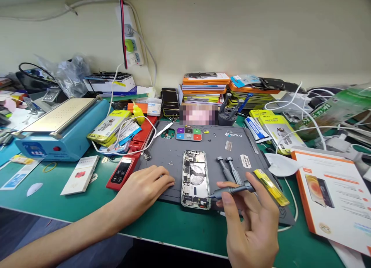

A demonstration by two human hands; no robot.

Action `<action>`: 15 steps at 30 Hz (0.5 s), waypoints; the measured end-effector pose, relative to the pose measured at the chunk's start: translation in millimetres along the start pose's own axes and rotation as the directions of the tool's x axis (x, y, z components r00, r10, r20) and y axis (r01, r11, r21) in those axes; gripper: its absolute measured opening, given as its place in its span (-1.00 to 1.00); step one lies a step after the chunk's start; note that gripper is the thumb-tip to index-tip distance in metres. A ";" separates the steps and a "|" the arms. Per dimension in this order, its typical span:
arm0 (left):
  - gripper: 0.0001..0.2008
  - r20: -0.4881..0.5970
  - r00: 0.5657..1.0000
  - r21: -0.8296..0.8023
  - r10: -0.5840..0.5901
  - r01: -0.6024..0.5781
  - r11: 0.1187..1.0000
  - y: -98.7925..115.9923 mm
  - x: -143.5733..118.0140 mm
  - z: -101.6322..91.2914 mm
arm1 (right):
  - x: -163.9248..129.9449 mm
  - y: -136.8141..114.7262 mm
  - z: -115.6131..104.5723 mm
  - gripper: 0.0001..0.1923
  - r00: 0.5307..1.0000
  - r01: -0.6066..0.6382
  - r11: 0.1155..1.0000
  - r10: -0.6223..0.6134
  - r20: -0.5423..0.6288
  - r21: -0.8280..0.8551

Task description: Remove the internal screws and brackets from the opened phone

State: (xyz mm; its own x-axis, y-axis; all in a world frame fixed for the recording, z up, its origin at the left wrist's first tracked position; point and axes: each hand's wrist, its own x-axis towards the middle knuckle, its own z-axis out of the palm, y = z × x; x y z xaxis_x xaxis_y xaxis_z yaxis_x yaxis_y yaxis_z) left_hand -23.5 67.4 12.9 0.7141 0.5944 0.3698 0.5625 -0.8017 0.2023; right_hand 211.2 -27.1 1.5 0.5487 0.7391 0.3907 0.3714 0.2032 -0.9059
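An opened phone [193, 187] lies on the dark grey work mat [162, 152], its inner parts bare. My right hand [251, 221] holds a grey screwdriver [232, 189] almost level between thumb and fingers. The tip points left and reaches the phone's lower right part; I cannot tell whether it touches a screw. Left of the phone, my left hand [152, 184] rests on the mat, fingers loosely bent, with nothing seen in it. Two more screwdrivers [230, 169] lie just right of the phone. Beyond it is a tray with coloured squares [189, 133].
A blue heating plate machine [66, 133] stands at left, near a red device with buttons [121, 171]. Yellow battery packs [279, 131], a white-and-orange box [333, 198] and a loose white cable are at right. Stacked boxes [204, 88] and a tool holder [227, 115] stand behind.
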 end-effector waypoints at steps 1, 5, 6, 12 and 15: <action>-0.68 -0.005 1.000 -0.002 0.001 -0.001 1.000 0.7 0.7 -0.1 | 0.0 0.6 -0.1 -0.41 1.000 -0.004 1.000 0.004 -0.002 0.004; -0.69 -0.019 1.000 -0.036 -0.024 0.023 0.999 6.2 4.5 -2.4 | -0.2 2.3 -0.7 -0.40 1.000 0.016 0.999 -0.016 -0.003 0.031; -0.70 -0.023 0.999 -0.046 -0.032 0.031 0.998 8.4 5.4 -2.6 | -0.3 2.7 -0.8 -0.40 1.000 0.024 0.999 -0.024 -0.003 0.035; -0.76 -0.066 0.998 -0.008 -0.015 0.014 1.000 25.2 10.6 5.8 | -0.2 4.7 -0.6 -0.39 0.999 0.032 0.998 -0.033 0.003 0.059; -0.75 -0.059 0.998 0.048 -0.014 0.017 0.999 29.0 14.6 11.6 | 0.2 4.3 -0.4 -0.39 1.000 0.028 0.998 -0.028 0.002 0.056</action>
State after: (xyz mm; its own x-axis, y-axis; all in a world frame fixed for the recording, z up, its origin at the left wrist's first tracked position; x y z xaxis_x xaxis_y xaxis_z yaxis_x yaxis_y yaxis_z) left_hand 8.0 53.6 13.6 0.6804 0.6006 0.4200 0.5936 -0.7877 0.1648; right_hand 213.2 -26.3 -2.2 0.5364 0.7343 0.4160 0.3445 0.2595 -0.9022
